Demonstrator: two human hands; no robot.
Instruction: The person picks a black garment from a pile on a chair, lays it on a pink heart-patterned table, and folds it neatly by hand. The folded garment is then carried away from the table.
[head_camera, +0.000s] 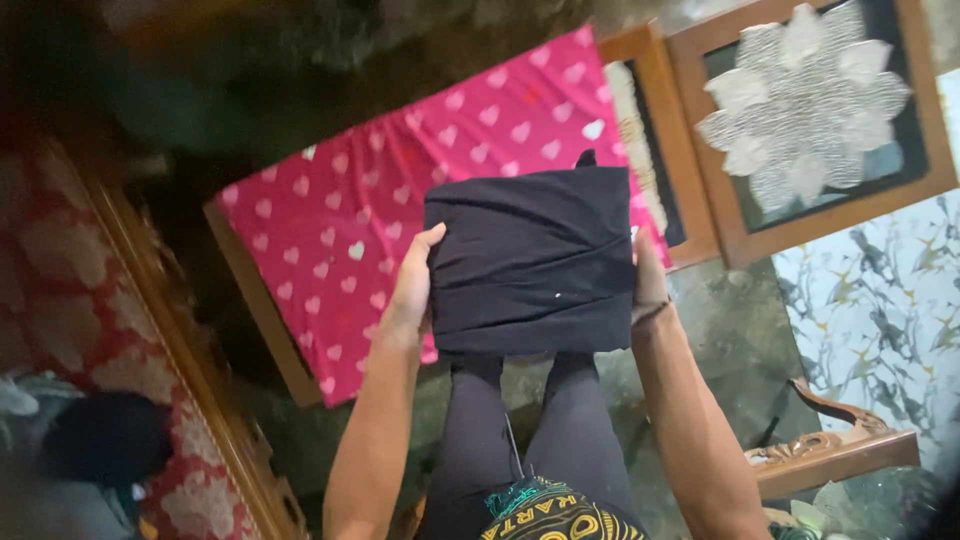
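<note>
At the far left runs a red patterned cushion with pale motifs in a carved wooden frame (150, 330), and well apart from it the person's two bare forearms rise from the bottom edge of the view.

The left hand (412, 290) is closed on the left edge of a folded black cloth garment, roughly square (530, 262): the thumb lies over the front face near the upper left corner, while the fingers go behind the cloth and cannot be seen. The left forearm climbs almost straight up to it, the wrist bent slightly inward.

The garment hangs in the air between the two hands, level with them and touching both, above the person's dark-trousered legs. Its long axis, only a little longer than its height, runs from hand to hand. Its upper part overlaps the near edge of a low surface covered in bright pink cloth with white hearts (380, 220) behind it; whether it touches that cloth cannot be told. Neither hand is nearer; each holds one side.

The right hand (648, 280) grips the right edge, mostly hidden behind the cloth, its forearm slanting up from the lower right.

Further right stand a wooden frame holding a white flower-shaped lace piece (810, 100) and a marbled white and grey panel (880, 300).
</note>
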